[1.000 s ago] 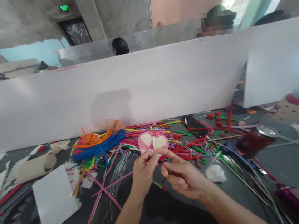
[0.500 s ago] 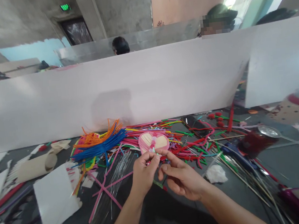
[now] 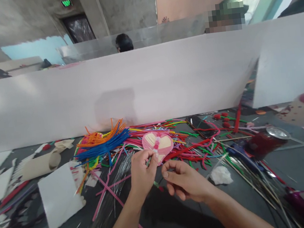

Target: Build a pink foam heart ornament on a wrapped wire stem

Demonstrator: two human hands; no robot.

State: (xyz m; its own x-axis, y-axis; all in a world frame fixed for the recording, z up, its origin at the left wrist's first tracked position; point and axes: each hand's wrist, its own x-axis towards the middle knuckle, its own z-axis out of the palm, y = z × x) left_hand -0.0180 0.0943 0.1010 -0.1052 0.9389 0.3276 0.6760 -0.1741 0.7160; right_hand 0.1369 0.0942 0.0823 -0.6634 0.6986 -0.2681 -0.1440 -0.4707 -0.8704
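My left hand pinches the lower tip of a pink heart-shaped piece with cream lobes and a small pink bow at its middle, holding it above the table. My right hand sits just right of and below it, fingers curled in with thumb against forefinger; what it pinches, if anything, I cannot make out. A thin green and red stem runs down between the two hands. Behind the heart lies a heap of coloured pipe cleaners in blue, orange, pink, red and green.
A white partition walls off the table's far side, with other people's heads above it. A cardboard roll and white sheet lie left. A red can, thin sticks and a crumpled tissue lie right.
My right hand has drawn away from the heart, down and toward me, and curled shut. My left hand keeps its pinch on the heart. The view has shifted slightly.
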